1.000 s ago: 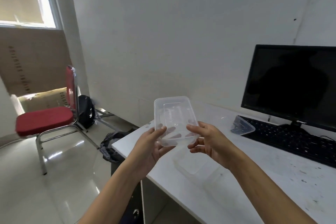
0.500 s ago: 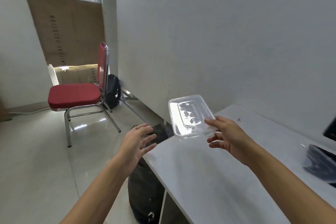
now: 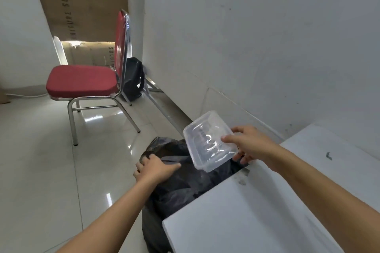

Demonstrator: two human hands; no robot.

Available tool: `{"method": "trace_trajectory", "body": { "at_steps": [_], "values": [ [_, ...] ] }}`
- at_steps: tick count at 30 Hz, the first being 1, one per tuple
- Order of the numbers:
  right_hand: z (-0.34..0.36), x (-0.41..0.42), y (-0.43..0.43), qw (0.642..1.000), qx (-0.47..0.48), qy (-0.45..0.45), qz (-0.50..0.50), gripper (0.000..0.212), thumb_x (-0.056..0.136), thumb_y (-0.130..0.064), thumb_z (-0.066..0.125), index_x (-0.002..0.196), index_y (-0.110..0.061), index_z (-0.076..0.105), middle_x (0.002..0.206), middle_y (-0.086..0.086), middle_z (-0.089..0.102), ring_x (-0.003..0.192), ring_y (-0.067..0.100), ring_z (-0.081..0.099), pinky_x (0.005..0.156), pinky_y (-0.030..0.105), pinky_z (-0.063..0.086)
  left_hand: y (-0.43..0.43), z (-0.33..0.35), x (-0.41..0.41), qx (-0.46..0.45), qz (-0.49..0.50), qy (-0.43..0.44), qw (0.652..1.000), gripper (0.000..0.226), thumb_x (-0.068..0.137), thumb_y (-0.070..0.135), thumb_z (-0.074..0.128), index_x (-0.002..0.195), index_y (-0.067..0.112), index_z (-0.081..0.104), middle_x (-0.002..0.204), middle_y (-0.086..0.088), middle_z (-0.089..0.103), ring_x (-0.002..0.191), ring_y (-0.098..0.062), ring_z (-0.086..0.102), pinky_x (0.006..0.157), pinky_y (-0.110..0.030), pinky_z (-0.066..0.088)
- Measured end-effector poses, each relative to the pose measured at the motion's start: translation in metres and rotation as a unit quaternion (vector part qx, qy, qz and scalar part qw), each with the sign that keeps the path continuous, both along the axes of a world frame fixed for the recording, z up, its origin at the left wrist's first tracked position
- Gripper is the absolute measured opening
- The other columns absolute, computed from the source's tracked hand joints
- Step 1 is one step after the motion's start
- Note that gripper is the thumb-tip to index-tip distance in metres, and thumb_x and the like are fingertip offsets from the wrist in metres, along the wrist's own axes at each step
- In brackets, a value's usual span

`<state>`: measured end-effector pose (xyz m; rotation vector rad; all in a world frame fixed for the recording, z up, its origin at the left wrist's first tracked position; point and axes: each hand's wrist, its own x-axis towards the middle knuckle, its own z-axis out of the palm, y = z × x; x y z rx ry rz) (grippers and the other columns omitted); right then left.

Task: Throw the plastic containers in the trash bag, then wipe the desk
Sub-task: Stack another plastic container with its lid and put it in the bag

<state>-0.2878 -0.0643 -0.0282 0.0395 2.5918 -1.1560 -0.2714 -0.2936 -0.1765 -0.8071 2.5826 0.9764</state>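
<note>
A clear rectangular plastic container (image 3: 207,139) hangs tilted in the air above the black trash bag (image 3: 185,183), which stands on the floor at the left end of the white desk (image 3: 257,211). My right hand (image 3: 249,142) holds the container by its right edge, thumb on top and fingers below. My left hand (image 3: 154,167) grips the bag's near-left rim. The bag's inside is dark and I cannot see what it holds.
A red padded chair (image 3: 82,80) with chrome legs stands on the tiled floor to the left. A black backpack (image 3: 132,78) leans behind it by the wall. Cardboard boxes (image 3: 86,6) are stacked at the back. A dark smear (image 3: 328,155) marks the desk.
My view swung left and down. My left hand let go of the container and dropped onto the bag's rim. My right hand carried the container off the desk and over the bag.
</note>
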Motion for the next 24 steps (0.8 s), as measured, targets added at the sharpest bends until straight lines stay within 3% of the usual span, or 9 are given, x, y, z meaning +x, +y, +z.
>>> {"method": "trace_trajectory", "body": {
  "at_steps": [2, 4, 7, 10, 13, 15, 18, 21, 24],
  "values": [
    [-0.015, -0.011, -0.009, 0.997, 0.04, -0.046, 0.039, 0.021, 0.09, -0.038, 0.066, 0.105, -0.023, 0.064, 0.093, 0.005, 0.07, 0.053, 0.012, 0.067, 0.046, 0.022, 0.049, -0.003, -0.017, -0.003, 0.011, -0.017, -0.008, 1.0, 0.076, 0.073, 0.066, 0.068, 0.128, 0.015, 0.055, 0.137, -0.011, 0.056, 0.122, -0.031, 0.056, 0.105, -0.047, 0.045],
    [-0.028, -0.024, -0.018, 0.988, 0.087, -0.096, 0.082, 0.028, 0.09, -0.036, 0.064, 0.109, -0.016, 0.065, 0.092, 0.008, 0.069, 0.055, 0.015, 0.064, 0.047, 0.023, 0.049, -0.006, -0.03, -0.007, 0.074, -0.004, 0.044, 0.996, 0.033, 0.08, 0.047, 0.068, 0.092, 0.016, 0.065, 0.104, -0.008, 0.069, 0.093, -0.025, 0.065, 0.09, -0.041, 0.055],
    [-0.045, -0.043, -0.032, 0.972, 0.125, -0.17, 0.099, 0.035, 0.092, -0.032, 0.058, 0.118, -0.009, 0.058, 0.08, 0.012, 0.06, 0.055, 0.019, 0.055, 0.05, 0.027, 0.046, -0.011, -0.037, -0.01, 0.145, 0.064, 0.134, 0.978, 0.01, 0.087, 0.028, 0.064, 0.085, 0.018, 0.063, 0.091, -0.002, 0.066, 0.08, -0.016, 0.061, 0.068, -0.028, 0.049],
    [-0.055, -0.061, -0.037, 0.964, 0.123, -0.223, 0.078, 0.023, 0.092, -0.027, 0.055, 0.109, -0.011, 0.056, 0.061, 0.008, 0.057, 0.052, 0.018, 0.047, 0.052, 0.027, 0.041, -0.016, -0.036, -0.011, 0.178, 0.125, 0.195, 0.956, 0.008, 0.091, 0.024, 0.063, 0.083, 0.022, 0.06, 0.084, 0.006, 0.062, 0.072, -0.003, 0.054, 0.055, -0.017, 0.035],
    [-0.063, -0.073, -0.027, 0.946, 0.161, -0.276, 0.055, 0.014, 0.088, -0.022, 0.057, 0.091, -0.009, 0.053, 0.052, 0.004, 0.049, 0.04, 0.016, 0.044, 0.043, 0.02, 0.04, -0.024, -0.037, -0.01, 0.198, 0.168, 0.227, 0.939, 0.013, 0.093, 0.024, 0.062, 0.081, 0.023, 0.059, 0.085, 0.003, 0.065, 0.073, -0.007, 0.057, 0.054, -0.02, 0.035],
    [-0.067, -0.075, -0.018, 0.925, 0.257, -0.276, 0.05, 0.014, 0.089, -0.017, 0.053, 0.08, -0.008, 0.047, 0.053, 0.005, 0.043, 0.033, 0.016, 0.039, 0.039, 0.017, 0.035, -0.028, -0.034, -0.009, 0.212, 0.182, 0.237, 0.931, 0.012, 0.095, 0.026, 0.061, 0.084, 0.021, 0.059, 0.088, 0.0, 0.066, 0.074, -0.011, 0.059, 0.054, -0.022, 0.037],
    [-0.07, -0.074, -0.01, 0.89, 0.403, -0.193, 0.089, 0.024, 0.093, -0.012, 0.043, 0.07, -0.007, 0.048, 0.065, 0.012, 0.053, 0.04, 0.02, 0.046, 0.039, 0.022, 0.037, -0.024, -0.031, -0.007, 0.235, 0.161, 0.249, 0.925, 0.011, 0.095, 0.029, 0.063, 0.086, 0.022, 0.06, 0.088, 0.001, 0.067, 0.076, -0.013, 0.063, 0.053, -0.021, 0.041],
    [-0.074, -0.076, -0.014, 0.92, 0.363, -0.129, 0.066, 0.02, 0.09, -0.018, 0.046, 0.075, -0.006, 0.051, 0.068, 0.013, 0.053, 0.048, 0.024, 0.048, 0.042, 0.023, 0.039, -0.016, -0.028, -0.005, 0.243, 0.135, 0.25, 0.927, 0.006, 0.094, 0.03, 0.065, 0.09, 0.025, 0.062, 0.092, 0.006, 0.067, 0.078, -0.008, 0.064, 0.055, -0.017, 0.043],
    [-0.078, -0.078, -0.025, 0.955, 0.266, -0.114, 0.068, 0.02, 0.091, -0.022, 0.053, 0.093, -0.003, 0.059, 0.075, 0.013, 0.054, 0.053, 0.023, 0.049, 0.043, 0.024, 0.043, -0.01, -0.025, -0.004, 0.246, 0.113, 0.239, 0.933, 0.011, 0.092, 0.032, 0.066, 0.1, 0.024, 0.064, 0.097, 0.007, 0.067, 0.084, -0.01, 0.065, 0.063, -0.022, 0.049]
  ]
}}
